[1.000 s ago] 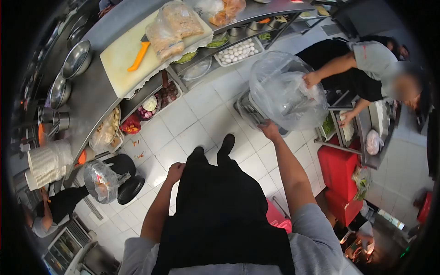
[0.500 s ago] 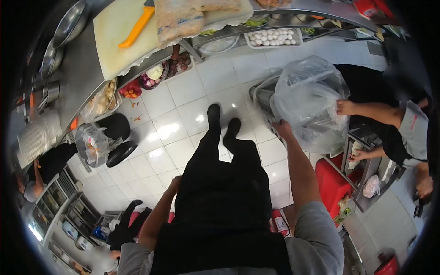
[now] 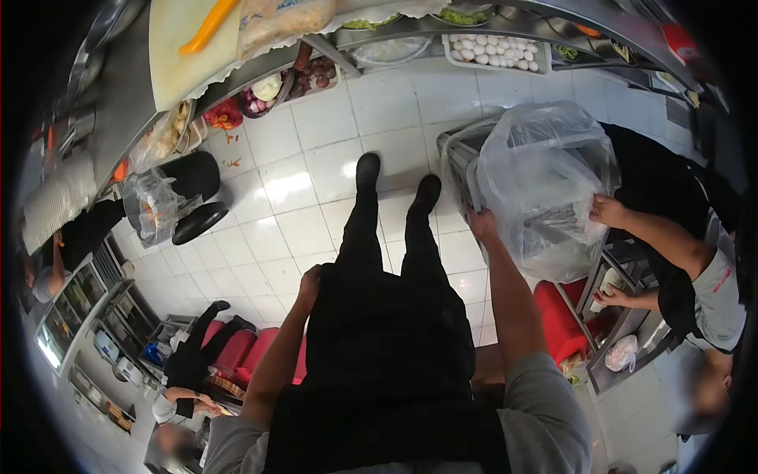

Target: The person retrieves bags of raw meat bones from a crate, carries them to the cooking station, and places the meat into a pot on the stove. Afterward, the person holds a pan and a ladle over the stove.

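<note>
My right hand (image 3: pixel 482 226) is closed on the near edge of a grey plastic container (image 3: pixel 464 162). A large clear plastic bag (image 3: pixel 545 146) drapes loosely over the container, hiding most of it. On its far side, a co-worker's hand (image 3: pixel 606 212) pinches the bag. My left hand (image 3: pixel 309 286) hangs beside my black apron (image 3: pixel 387 340), near the thigh; its fingers are mostly hidden, so I cannot make out whether it holds anything.
A counter at the top bears a cutting board (image 3: pixel 170 79) and an orange-handled tool (image 3: pixel 208 28). Below stand an egg tray (image 3: pixel 545 59) and a vegetable bowl (image 3: pixel 263 96). A bagged bin (image 3: pixel 150 209) is left; red containers (image 3: pixel 562 320) are right. Other people stand on both sides.
My feet have stepped further apart and the view has shifted forward. My right hand stays on the container. The co-worker still holds the bag, which has spread a little wider.
</note>
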Demonstrator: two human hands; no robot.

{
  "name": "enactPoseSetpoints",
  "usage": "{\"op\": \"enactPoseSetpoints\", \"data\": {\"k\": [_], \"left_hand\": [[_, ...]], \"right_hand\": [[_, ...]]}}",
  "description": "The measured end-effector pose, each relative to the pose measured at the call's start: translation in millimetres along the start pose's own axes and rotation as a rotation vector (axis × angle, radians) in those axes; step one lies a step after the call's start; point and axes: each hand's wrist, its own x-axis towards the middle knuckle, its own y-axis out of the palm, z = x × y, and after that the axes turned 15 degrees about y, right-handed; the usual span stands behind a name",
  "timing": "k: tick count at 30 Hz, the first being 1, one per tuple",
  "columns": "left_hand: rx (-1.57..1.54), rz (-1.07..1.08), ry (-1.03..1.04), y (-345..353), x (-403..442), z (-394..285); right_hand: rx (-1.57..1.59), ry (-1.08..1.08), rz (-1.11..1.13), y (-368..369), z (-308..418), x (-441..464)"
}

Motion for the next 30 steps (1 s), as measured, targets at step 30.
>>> {"op": "enactPoseSetpoints", "data": {"k": [30], "left_hand": [[-0.219,0.007,0.017,-7,-15,-7]], "right_hand": [[-0.123,0.127,0.058,-6,-62,-24]]}}
